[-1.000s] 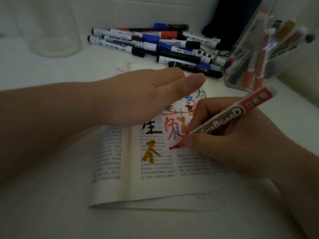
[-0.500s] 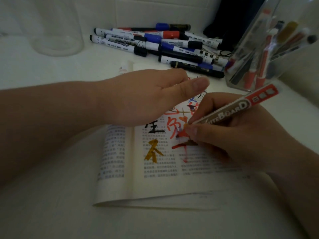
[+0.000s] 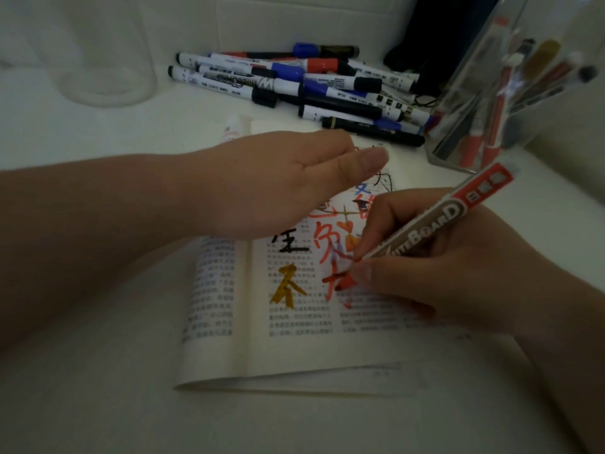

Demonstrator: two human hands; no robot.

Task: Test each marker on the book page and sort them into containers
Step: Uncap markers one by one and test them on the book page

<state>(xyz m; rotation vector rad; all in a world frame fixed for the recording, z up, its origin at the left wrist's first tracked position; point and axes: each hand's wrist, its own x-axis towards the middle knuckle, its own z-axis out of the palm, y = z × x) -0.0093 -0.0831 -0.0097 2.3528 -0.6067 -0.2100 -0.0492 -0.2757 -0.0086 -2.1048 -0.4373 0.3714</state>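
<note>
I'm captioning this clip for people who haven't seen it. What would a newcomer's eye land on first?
First, the right hand writing with a red whiteboard marker on the open book, whose page carries bold red, black and yellow strokes over the print. The left hand is spread flat above the page's top. Behind lie a pile of markers and, right, a clear container holding more.
</note>
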